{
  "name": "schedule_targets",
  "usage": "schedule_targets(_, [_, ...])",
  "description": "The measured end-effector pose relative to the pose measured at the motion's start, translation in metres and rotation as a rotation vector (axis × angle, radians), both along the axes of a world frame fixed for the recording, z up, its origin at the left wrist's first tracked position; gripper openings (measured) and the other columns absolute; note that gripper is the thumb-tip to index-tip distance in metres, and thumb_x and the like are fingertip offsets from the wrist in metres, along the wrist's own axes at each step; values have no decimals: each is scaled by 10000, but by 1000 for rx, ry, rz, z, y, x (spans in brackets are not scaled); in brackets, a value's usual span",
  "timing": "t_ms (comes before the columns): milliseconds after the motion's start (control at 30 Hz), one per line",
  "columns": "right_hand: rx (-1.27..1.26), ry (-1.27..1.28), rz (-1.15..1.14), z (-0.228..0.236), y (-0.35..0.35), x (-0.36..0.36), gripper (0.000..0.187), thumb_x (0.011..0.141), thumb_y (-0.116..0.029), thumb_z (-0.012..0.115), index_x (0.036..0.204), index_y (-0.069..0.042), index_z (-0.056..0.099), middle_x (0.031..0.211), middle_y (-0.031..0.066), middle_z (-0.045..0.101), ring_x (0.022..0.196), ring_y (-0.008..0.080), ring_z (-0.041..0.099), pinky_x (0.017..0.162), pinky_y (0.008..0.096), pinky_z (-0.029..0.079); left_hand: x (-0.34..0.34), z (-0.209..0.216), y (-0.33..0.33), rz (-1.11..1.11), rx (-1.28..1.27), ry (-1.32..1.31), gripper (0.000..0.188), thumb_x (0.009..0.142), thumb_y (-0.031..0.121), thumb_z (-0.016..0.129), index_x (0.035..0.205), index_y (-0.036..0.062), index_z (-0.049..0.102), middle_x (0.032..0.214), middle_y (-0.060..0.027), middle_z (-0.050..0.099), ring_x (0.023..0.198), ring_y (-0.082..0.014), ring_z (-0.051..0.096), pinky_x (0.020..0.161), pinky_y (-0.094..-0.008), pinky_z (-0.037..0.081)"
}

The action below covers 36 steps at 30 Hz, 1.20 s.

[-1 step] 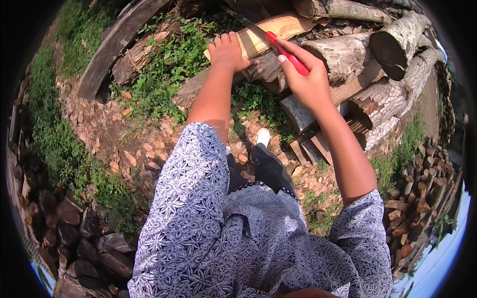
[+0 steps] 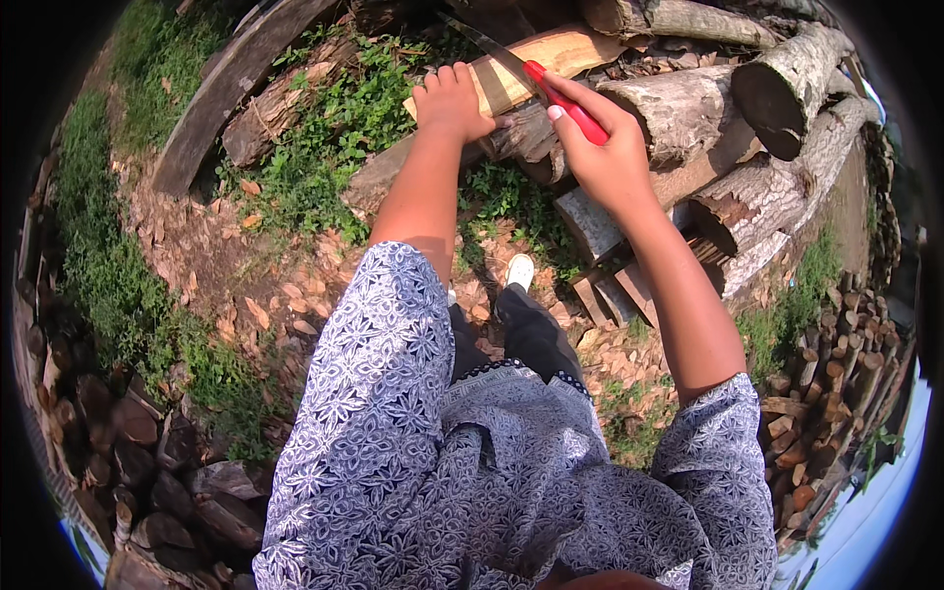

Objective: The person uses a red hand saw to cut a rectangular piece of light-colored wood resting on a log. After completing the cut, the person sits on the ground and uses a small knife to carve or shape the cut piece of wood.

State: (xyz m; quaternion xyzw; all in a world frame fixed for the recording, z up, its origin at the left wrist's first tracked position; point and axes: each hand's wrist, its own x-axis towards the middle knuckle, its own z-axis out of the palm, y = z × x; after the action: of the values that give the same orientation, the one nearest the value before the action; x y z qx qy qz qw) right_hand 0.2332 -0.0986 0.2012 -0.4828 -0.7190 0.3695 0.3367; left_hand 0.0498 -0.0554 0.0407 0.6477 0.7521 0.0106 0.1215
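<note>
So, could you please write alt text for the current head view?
A person's right hand grips a red-handled, long-bladed cutting tool that crosses a pale, bare piece of wood, while the left hand rests on the wood. Rough, bark-covered logs lie to the right, with green leafy plants to the left.

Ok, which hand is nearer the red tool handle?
Right. The right hand is wrapped around the red tool handle; the left hand is apart from it, to its left, resting on the pale split wood.

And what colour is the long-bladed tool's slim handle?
The slim handle is red, clearest in the head view.
</note>
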Motion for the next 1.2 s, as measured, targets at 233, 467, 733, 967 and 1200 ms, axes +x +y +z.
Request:
schedule_targets(233, [-11,-16,3,-22,28,-16,374,922,-190,678,1280,-92,725,1169,182,752,1094,250,734,962,342,541,1,4,0,8,-41,-28,1205,671,765,800,1513,28,354,1422,-141,497,1330,-316,470,1070,-488,390])
schedule_targets(467, [-9,-54,-16,-32,45,-23,378,910,-210,681,1272,-114,734,1163,174,753,1084,280,734,946,347,552,2,4,0,-2,-29,1,1180,672,756,809,1499,40,366,1409,-132,510,1332,-309,475,1071,-484,386])
schedule_targets(733, [-58,-34,36,0,-29,26,387,964,-109,648,1349,-92,678,1221,162,740,1123,193,703,973,306,515,-2,-3,0,-17,-27,45,1189,676,836,741,1484,41,383,1400,-147,521,1302,-325,513,1036,-490,435])
schedule_targets(967, [-91,-103,43,62,-74,60,404,982,-74,640,1386,-72,648,1250,130,720,1100,148,667,956,290,503,-2,-6,1,-19,2,77,1169,686,838,731,1472,35,407,1381,-155,537,1292,-336,525,1026,-494,451])
schedule_targets(1200, [-37,-83,-33,-1,26,14,351,937,-179,684,1268,-70,726,1146,170,763,1045,218,740,929,326,548,7,0,2,-52,-24,40,1201,648,839,758,1459,26,407,1384,-128,526,1304,-312,494,1055,-486,402])
